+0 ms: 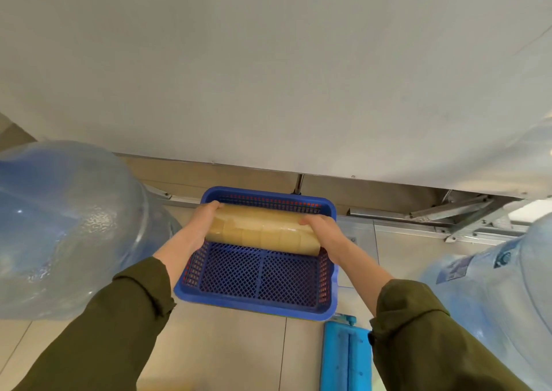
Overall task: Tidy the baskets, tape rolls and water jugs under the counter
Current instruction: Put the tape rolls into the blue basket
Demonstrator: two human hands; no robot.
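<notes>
**Tape rolls held at both ends over blue basket**

Nearest the camera, two olive sleeves (119,316) are seen, with a light-blue flat plastic item (343,358) lying on the tiled floor (227,346) just under the right forearm. Below the grip, a blue mesh basket (254,305) is set on the floor, open side up; its near half is seen bare.

A row of tan tape rolls (263,231), packed end to end in clear wrap, is held level across the basket's far half. Its left end is gripped by the left hand (198,229), fingers curled over the top. Its right end is gripped by the right hand (324,235), fingers curled over likewise. Whether the row touches the basket cannot be told.

A large clear-blue water jug (65,226) is seen lying on its side, left of the grip, close to the left forearm. A second jug (501,301), labelled, is seen right of the grip, beside the right sleeve.

Beyond the grip, metal brackets (466,214) are fixed low against the wall. Above and past the grip, the view is filled by the pale counter (268,77).
</notes>
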